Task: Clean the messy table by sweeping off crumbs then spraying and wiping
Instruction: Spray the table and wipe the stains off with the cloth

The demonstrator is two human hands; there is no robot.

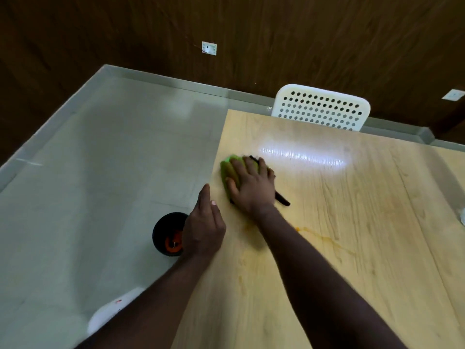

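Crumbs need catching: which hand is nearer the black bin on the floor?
Left. The left hand sits at the table edge, by the bin; the right hand presses a green cloth farther in.

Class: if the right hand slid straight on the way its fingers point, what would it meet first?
Only bare table, it seems, then its left edge near the far corner; the right hand would push the green cloth ahead.

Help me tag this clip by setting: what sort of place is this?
Probably an indoor dining or meeting room, hard to say which. A light wood-grain table has a white perforated plastic chair at its far side, and behind stands a dark wood-panelled wall with a white wall socket.
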